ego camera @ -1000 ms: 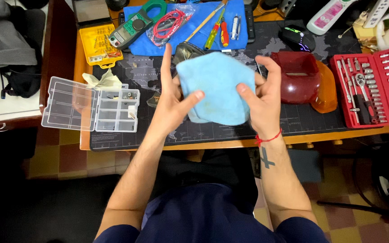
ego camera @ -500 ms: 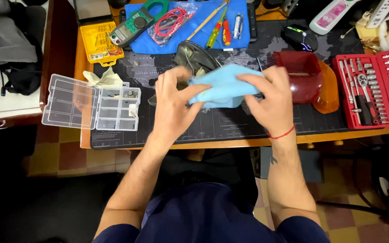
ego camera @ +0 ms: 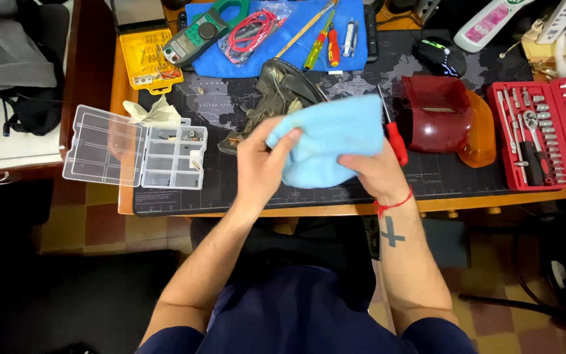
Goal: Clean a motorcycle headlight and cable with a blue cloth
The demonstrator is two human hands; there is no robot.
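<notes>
Cloth (ego camera: 327, 141) now bunched, formerly spread flat

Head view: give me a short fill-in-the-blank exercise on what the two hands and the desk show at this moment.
1. Both the left hand and the right hand grip a light ____ cloth.
2. The clear organizer box at the desk's left edge stands with its lid ____.
3. The socket set lies in a ____ case at the right.
4. The red-handled screwdriver lies just beyond the ____ hand.

Missing words: blue; open; red; right
</notes>
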